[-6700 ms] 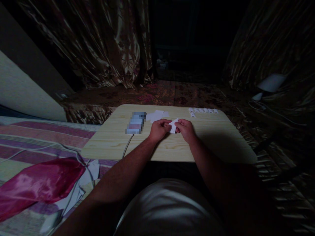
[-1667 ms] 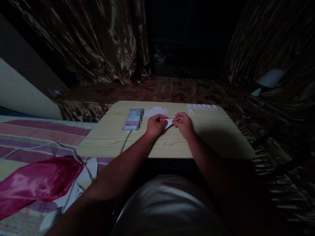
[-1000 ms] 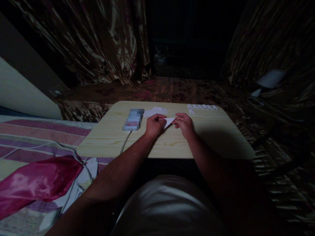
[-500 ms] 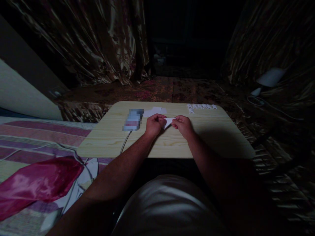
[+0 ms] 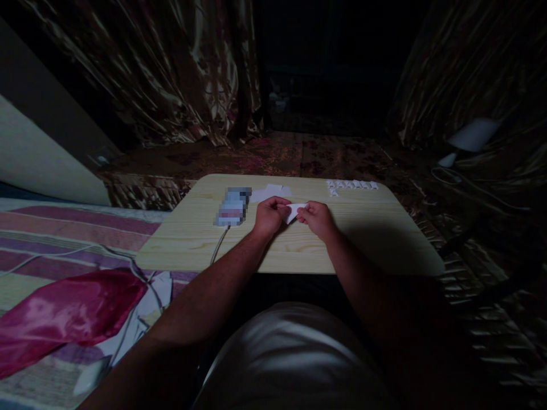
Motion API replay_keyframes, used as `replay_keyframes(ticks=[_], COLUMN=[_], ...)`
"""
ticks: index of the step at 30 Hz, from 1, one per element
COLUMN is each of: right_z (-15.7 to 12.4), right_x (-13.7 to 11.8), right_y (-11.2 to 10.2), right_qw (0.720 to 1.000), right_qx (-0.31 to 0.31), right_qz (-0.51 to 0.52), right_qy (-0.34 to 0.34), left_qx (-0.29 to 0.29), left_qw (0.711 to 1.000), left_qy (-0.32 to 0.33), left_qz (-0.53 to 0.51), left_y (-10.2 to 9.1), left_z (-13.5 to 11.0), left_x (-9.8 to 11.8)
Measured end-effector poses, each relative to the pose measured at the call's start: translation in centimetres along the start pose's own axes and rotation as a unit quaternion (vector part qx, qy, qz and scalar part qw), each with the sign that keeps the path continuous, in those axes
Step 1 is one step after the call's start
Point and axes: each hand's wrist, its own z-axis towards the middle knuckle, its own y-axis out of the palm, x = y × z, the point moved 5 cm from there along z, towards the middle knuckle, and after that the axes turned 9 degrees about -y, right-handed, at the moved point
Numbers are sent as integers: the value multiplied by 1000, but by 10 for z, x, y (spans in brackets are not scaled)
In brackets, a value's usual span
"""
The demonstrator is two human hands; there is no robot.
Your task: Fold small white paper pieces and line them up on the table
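Observation:
Between my two hands is a small white piece of folded paper (image 5: 293,212), roughly triangular, pointing down toward me. My left hand (image 5: 272,216) pinches its left side with thumb and fingers. On its right side, my right hand (image 5: 315,217) grips the edge, fingers curled. Both hands are low over the middle of the light wooden table (image 5: 290,250). Just behind my left hand lie flat white paper sheets (image 5: 269,193). Small folded paper pieces (image 5: 352,184) stand in a row near the back right edge, with one more folded piece (image 5: 334,193) in front of them.
A blurred-out phone-like device (image 5: 233,206) with a white cable (image 5: 219,246) lies on the table's left. Beside the table is a bed with a striped cover (image 5: 141,225) and a shiny pink cloth (image 5: 81,310). A white lamp (image 5: 474,135) stands at right, near dark curtains (image 5: 205,74).
My right fingers have shifted slightly along the paper's right edge, and a little less of it shows. Both hands keep their hold; the whole view has moved slightly.

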Motion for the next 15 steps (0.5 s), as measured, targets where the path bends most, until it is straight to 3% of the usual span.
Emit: replay_keyframes(ticks=[15], right_z=[-1], right_x=[-6], right_y=[1], right_qw=[999], right_qx=[-8], right_qz=[39], right_qy=[7], left_qx=[9], left_qw=[1000], left_qy=[0], left_qz=[-1], left_y=[-1], left_z=[-1], left_x=[0])
